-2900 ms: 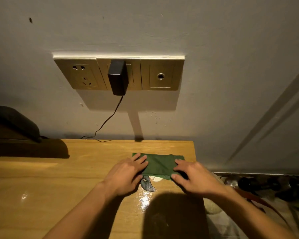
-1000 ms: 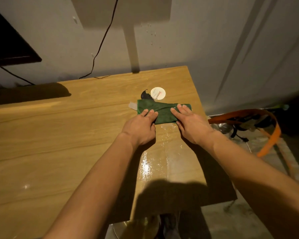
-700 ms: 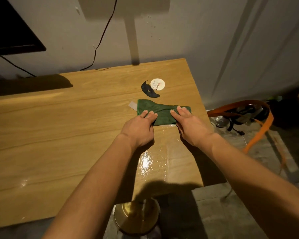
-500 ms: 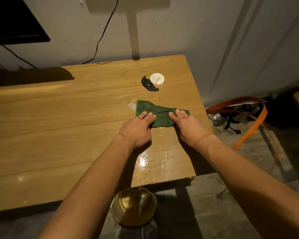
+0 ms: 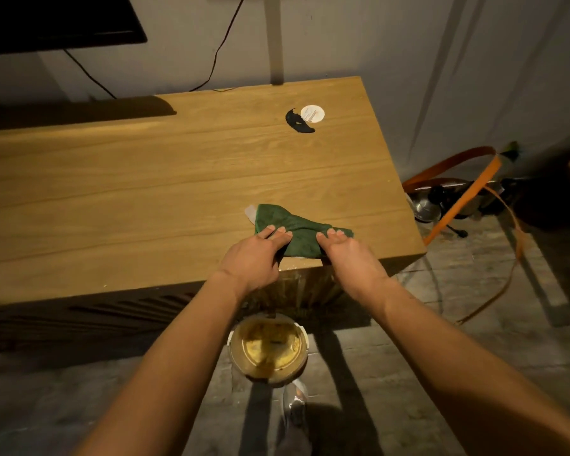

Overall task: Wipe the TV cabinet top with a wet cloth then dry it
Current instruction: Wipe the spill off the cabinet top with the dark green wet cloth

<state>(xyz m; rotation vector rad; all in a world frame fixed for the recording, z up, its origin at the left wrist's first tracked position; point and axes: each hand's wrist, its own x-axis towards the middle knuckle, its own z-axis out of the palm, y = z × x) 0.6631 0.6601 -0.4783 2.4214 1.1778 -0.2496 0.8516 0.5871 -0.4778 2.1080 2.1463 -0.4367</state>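
Note:
A folded green cloth (image 5: pixel 301 230) lies at the front edge of the wooden TV cabinet top (image 5: pixel 145 192), near its right end. My left hand (image 5: pixel 255 256) presses the cloth's left part with straight fingers. My right hand (image 5: pixel 346 255) presses its right part the same way. Both palms hang past the cabinet's front edge. A small white tag (image 5: pixel 250 212) sticks out at the cloth's far left corner.
A round white sticker (image 5: pixel 312 113) and a black mark (image 5: pixel 298 122) sit near the back right of the top. A bucket of yellowish water (image 5: pixel 268 348) stands on the floor below my hands. An orange strap (image 5: pixel 458 192) and metal items lie at the right. A TV (image 5: pixel 56 21) is mounted at the upper left.
Both hands have dragged the cloth from near the sticker toward the front edge of the cabinet. The view has tilted down, so the bucket and floor now show.

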